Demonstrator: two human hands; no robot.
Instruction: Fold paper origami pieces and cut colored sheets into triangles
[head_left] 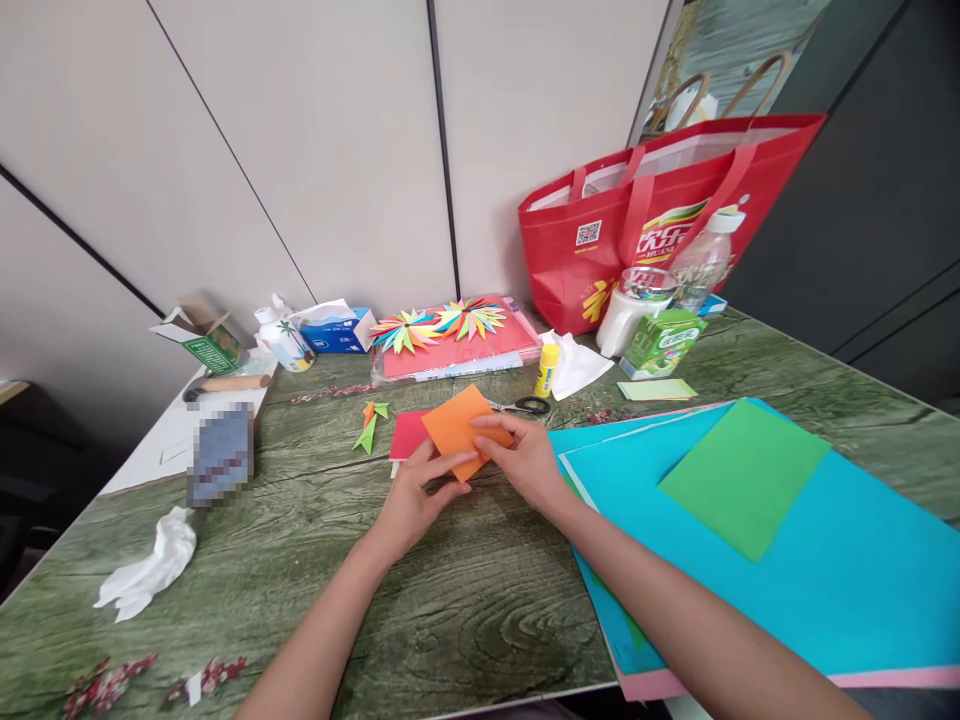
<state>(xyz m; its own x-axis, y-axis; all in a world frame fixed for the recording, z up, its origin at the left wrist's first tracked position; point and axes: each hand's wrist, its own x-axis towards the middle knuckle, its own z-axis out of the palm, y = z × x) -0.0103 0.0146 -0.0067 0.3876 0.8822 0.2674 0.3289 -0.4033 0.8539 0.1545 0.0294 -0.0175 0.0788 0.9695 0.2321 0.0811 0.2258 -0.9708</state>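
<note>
An orange square of paper (457,424) is held just above the green wood-grain table (465,590), near its middle. My left hand (415,497) pinches the sheet's near edge from below. My right hand (523,458) grips its right side, thumb on top. Under the orange sheet lies a red paper square (409,434). A small folded orange and green paper piece (370,424) rests just to the left.
Large blue sheets (825,560) with a green sheet (742,470) cover the right side. Scissors (525,405), a yellow glue stick (547,369), paper stars (439,322), a tissue box (337,333), a red tote bag (645,225) and a crumpled tissue (150,570) lie about.
</note>
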